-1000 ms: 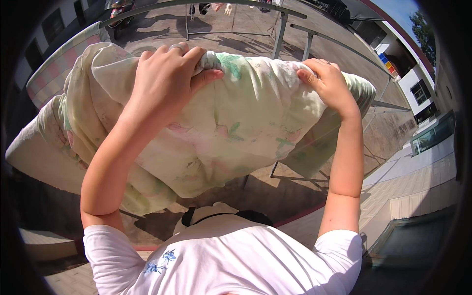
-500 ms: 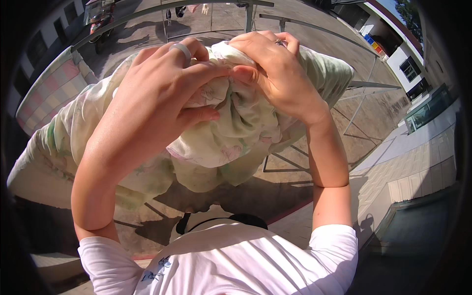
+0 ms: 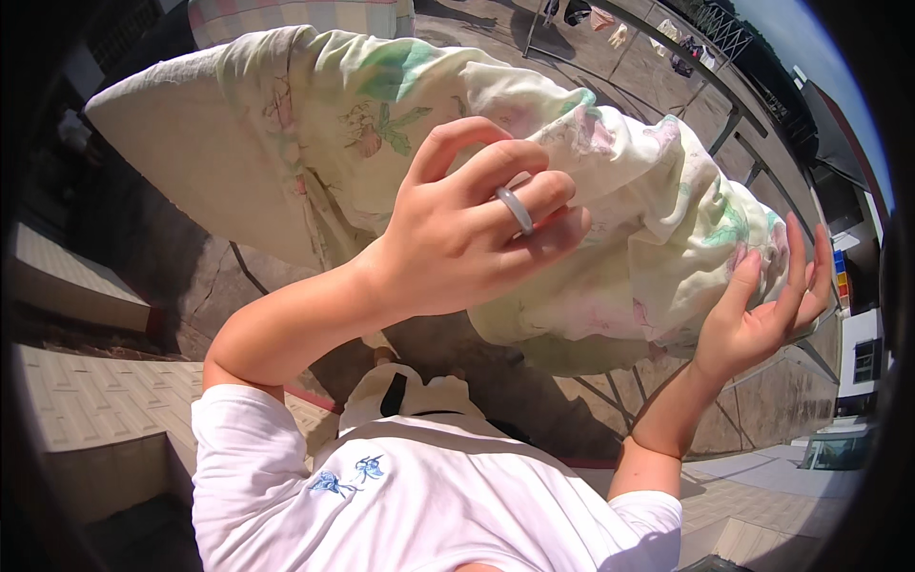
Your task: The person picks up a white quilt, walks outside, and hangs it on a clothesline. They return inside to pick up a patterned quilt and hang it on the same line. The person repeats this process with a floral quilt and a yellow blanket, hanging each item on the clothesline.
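Note:
A long bunched cloth cover [image 3: 658, 276], pale green and white with flower and leaf prints, stretches across in front of me. At its left end a plain off-white padded piece [image 3: 191, 143], like a quilt, comes out of the gathered fabric. My left hand [image 3: 477, 224], a grey ring on one finger, is over the middle of the cover with its fingers loosely bent and apart; its thumb is hidden and I see no cloth gripped. By the cover's right end my right hand [image 3: 767, 310] has its fingers spread and thumb raised, the palm beside the fabric.
The cloth lies over a metal rack, whose bar [image 3: 696, 76] runs along the far side. A pink and white checked cloth [image 3: 305, 14] hangs beyond. Small laundry pieces [image 3: 667, 38] hang farther back. A tiled step [image 3: 95, 400] is at the lower left.
Both hands were together on gathered cloth at the top middle. They have since parted, the right one moving far right and down. The cover now lies more stretched out, and my view has turned.

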Available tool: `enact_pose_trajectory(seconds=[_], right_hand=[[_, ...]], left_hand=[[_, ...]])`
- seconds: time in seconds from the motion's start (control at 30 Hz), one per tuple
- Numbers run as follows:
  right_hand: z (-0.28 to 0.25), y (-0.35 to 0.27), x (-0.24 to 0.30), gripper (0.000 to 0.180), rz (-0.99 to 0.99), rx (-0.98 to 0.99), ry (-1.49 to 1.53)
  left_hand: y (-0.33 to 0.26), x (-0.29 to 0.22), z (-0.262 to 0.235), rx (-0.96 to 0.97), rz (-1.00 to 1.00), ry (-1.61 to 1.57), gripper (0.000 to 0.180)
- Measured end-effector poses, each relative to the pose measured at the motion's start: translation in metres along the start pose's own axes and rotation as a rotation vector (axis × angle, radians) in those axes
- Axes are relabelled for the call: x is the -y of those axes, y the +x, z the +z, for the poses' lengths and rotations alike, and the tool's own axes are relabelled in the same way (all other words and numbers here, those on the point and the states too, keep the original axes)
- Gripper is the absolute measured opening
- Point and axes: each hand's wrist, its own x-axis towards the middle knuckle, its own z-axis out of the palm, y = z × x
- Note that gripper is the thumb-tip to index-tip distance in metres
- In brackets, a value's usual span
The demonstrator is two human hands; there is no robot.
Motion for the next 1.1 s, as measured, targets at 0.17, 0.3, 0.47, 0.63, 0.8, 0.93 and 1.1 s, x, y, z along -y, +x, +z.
enact_pose_trajectory(seconds=[0.17, 0.3, 0.47, 0.63, 0.8, 0.93, 1.1], right_hand=[[0.066, -0.045, 0.142, 0.051, -0.329, 0.278, 0.904], [0.113, -0.084, 0.309, 0.025, -0.422, 0.507, 1.097], [0.173, -0.147, 0.544, 0.051, -0.283, 1.189, 1.697], [0.200, -0.135, 0.750, 0.031, -0.378, 1.484, 1.795], [0.252, -0.103, 0.912, 0.019, -0.670, 1.375, 1.688], [0.325, -0.107, 1.045, 0.028, -0.849, 1.269, 1.579], [0.416, -0.084, 1.257, 0.041, -0.940, 1.222, 1.676]], left_hand=[[-0.105, 0.057, -0.096, 0.177, -0.176, 0.060, 0.029], [-0.224, 0.108, -0.190, 0.099, -0.485, -0.005, 0.025], [-0.437, 0.189, -0.314, -0.191, -1.035, 0.308, 0.040], [-0.583, 0.237, -0.438, -0.020, -1.553, 0.722, 0.032], [-0.658, 0.343, -0.500, 0.132, -1.636, 0.686, 0.033], [-0.710, 0.408, -0.560, 0.209, -1.489, 0.550, 0.046], [-0.779, 0.447, -0.703, 0.825, -1.861, 0.506, 0.049]])
